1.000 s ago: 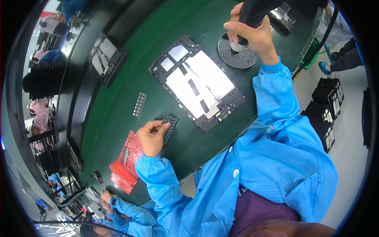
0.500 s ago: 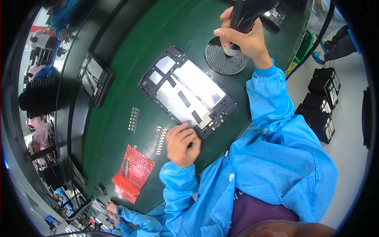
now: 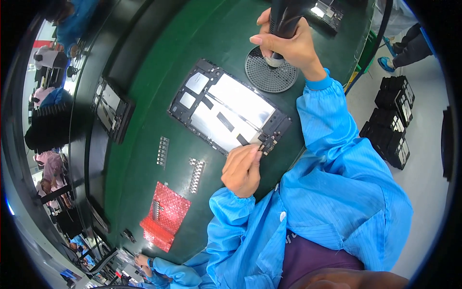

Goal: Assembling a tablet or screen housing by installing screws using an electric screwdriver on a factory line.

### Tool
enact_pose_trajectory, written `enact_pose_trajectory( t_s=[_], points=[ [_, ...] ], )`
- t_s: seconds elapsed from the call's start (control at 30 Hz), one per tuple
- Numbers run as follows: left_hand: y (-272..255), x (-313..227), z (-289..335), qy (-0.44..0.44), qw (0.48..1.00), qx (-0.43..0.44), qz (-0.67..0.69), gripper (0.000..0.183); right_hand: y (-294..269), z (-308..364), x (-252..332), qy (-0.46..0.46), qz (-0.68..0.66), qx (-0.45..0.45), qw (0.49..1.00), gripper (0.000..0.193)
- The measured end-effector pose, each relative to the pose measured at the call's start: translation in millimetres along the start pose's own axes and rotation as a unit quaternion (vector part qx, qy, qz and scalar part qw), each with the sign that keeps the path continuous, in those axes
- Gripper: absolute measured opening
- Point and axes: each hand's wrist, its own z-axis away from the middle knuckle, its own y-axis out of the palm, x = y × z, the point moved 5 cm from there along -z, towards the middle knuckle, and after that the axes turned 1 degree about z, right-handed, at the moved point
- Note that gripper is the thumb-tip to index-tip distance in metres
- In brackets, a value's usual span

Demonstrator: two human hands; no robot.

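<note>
A tablet body (image 3: pixel 240 103) lies with its inside up on the green table, showing silver plates and a black frame. My left hand (image 3: pixel 242 168) is closed at its near edge, thumb and fingertips pinched together beside the small circuit board (image 3: pixel 269 143). What the pinch holds, if anything, is too small to name. My right hand (image 3: pixel 296 48) grips a black electric screwdriver (image 3: pixel 285 21), held upright. The screwdriver's lower end points down over a round grey screw tray (image 3: pixel 272 79) full of small holes. Whether it touches the tray I cannot tell.
Strips of small metal parts (image 3: pixel 196 176) lie left of my left hand, near red bubble wrap (image 3: pixel 168 212). Another tablet body (image 3: pixel 113 108) rests at the left, and one more device (image 3: pixel 326 14) at the far right. Stacked black units (image 3: pixel 392 123) stand on the floor; a co-worker's hand (image 3: pixel 143 261) shows lower left.
My left hand has moved right along the tablet's near edge and its fingers now pinch by the circuit board. The screwdriver stays over the screw tray; the view has shifted slightly.
</note>
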Motion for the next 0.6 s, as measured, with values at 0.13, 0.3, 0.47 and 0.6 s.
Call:
enact_pose_trajectory(
  t_s=[0.13,0.3,0.47,0.6],
  points=[
    [-20.1,1.6,0.5,-0.054,0.997,-0.043,-0.028,0.016,2.8,-0.8,0.0,0.009,-0.001,-0.002,1.0,0.028],
    [-47.0,8.8,2.5,-0.102,0.989,-0.094,-0.051,0.016,1.6,-0.1,-0.8,0.009,0.004,0.002,1.0,0.028],
    [-73.3,22.4,13.6,-0.168,0.967,-0.185,-0.047,0.015,-0.3,0.9,-0.4,0.004,0.01,0.001,1.0,0.028],
    [-85.2,34.2,26.9,-0.252,0.943,-0.217,0.011,0.017,0.4,1.2,0.8,-0.002,0.02,0.008,1.0,0.028]
  ],
)
